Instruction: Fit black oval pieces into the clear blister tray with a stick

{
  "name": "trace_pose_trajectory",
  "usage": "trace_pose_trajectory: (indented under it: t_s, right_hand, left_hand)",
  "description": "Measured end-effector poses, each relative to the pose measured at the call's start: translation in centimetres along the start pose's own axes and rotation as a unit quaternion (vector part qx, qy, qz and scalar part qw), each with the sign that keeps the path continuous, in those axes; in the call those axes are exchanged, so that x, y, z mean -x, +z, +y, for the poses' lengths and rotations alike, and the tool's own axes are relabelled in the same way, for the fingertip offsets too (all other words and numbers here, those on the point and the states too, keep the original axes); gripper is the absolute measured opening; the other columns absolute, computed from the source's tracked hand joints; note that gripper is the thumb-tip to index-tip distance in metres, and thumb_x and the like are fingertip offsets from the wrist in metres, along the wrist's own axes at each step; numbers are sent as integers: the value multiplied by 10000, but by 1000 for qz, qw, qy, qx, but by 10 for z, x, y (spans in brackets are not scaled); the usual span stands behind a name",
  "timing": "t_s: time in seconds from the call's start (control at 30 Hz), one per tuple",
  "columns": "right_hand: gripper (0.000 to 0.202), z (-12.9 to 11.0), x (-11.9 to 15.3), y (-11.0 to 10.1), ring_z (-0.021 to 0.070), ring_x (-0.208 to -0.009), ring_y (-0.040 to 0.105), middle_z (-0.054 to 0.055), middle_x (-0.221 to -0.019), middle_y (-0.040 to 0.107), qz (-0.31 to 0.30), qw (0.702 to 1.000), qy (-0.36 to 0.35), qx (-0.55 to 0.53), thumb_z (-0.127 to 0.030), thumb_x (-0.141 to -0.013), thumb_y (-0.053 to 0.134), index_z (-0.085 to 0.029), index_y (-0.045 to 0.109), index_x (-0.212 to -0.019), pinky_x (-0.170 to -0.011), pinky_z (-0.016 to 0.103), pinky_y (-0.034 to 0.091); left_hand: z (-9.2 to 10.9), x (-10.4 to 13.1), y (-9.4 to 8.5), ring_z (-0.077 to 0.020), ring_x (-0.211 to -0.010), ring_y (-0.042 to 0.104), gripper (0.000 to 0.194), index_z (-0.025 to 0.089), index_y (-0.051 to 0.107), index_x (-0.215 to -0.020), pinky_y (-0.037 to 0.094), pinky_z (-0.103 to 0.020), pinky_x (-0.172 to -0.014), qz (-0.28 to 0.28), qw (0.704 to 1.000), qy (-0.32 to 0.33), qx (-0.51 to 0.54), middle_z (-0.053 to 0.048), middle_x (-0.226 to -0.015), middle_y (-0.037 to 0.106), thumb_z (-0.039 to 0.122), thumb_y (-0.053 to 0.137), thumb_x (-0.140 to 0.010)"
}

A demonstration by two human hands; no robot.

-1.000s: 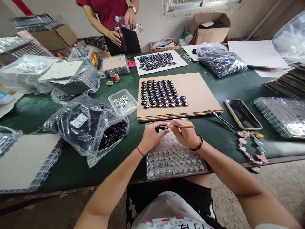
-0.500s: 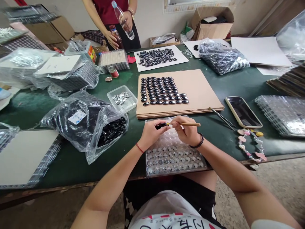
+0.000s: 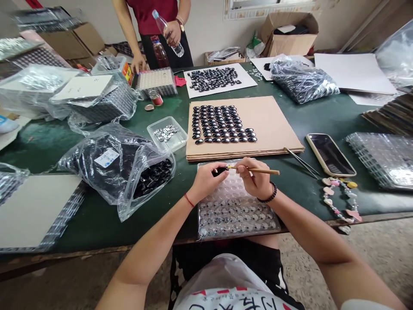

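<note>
Between its fingertips my left hand [image 3: 206, 180] pinches a small black piece [image 3: 220, 171]. My right hand [image 3: 254, 178] is closed round a thin wooden stick [image 3: 266, 171], whose yellowish tip meets the piece. Both hands are over a clear tray [image 3: 238, 221] with round cells, at the table's front edge. Beyond it, rows of glossy black pieces [image 3: 216, 125] lie on brown cardboard [image 3: 271, 125]. Small metal parts [image 3: 166, 132] sit in a clear plastic box [image 3: 177, 141], left of the cardboard. A plastic bag [image 3: 109, 176] of black pieces lies open at the left.
Tweezers [image 3: 303, 163], a phone [image 3: 331, 155] and a beaded string [image 3: 338, 200] lie at the right. Farther back are a white board [image 3: 248, 82] with black pieces and a bag of dark items [image 3: 303, 82]. A person [image 3: 155, 21] stands across the table holding a bottle.
The stick's tip now shows at the black piece, and its rear end reaches farther right. Across the table, the person's hand has left the red-brown bottle and moved down-left to the table.
</note>
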State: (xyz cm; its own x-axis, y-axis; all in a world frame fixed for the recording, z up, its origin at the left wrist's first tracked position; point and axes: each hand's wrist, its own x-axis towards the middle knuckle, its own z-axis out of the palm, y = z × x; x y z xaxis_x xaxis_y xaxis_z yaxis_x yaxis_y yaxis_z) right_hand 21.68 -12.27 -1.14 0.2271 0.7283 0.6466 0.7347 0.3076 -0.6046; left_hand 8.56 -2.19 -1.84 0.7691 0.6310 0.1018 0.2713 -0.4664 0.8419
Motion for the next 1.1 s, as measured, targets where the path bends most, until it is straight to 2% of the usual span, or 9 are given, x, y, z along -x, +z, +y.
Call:
trace_pose_trajectory:
  t_s: [0.2, 0.5, 0.7, 0.9, 1.1]
  right_hand:
    - [211, -1, -2, 0, 123, -517, 499, 8, -572, 532, -25, 999, -7, 21, -266, -872, 374, -197, 507, -723, -515, 238, 363]
    - [215, 0, -1, -1, 127, -502, 492, 12, -571, 531, -12, 1000, 0, 3, -277, -868, 377, -199, 505, -714, -510, 242, 367]
    - [205, 0, -2, 0, 122, -503, 480, 9, -572, 524, -22, 1000, 0, 18, -272, -869, 382, -197, 508, -725, -508, 238, 350]
    - [185, 1, -2, 2, 126, -534, 492, 13, -596, 539, -48, 998, -15, 40, -257, -865, 389, -191, 503, -736, -530, 235, 347]
    - [185, 2, -2, 5, 125, -520, 482, 8, -572, 526, -62, 996, -31, 56, -243, -867, 383, -187, 492, -729, -528, 229, 349]
  left_hand:
    - [0, 1, -1, -132, -624, 573, 248, 158, 636, -924, 433, -230, -610, -22, 999, -2, 42, -22, -697, 658, 319, 520, -775]
    - [-3, 1, 0, -125, -599, 562, 194, 163, 636, -867, 433, -229, -586, 1, 998, -17, 57, -17, -684, 643, 267, 525, -747]
    - [-3, 0, -1, -133, -649, 567, 293, 176, 636, -938, 431, -228, -591, -9, 999, -1, 32, -33, -833, 667, 383, 561, -745]
    - [0, 0, -3, -155, -789, 589, 277, 197, 640, -989, 440, -236, -676, -20, 999, 21, 28, -23, -962, 664, 335, 559, -763]
    - [2, 1, -4, -150, -752, 587, 284, 199, 632, -1006, 443, -236, -650, -32, 999, 22, 35, -25, -947, 665, 323, 562, -761]
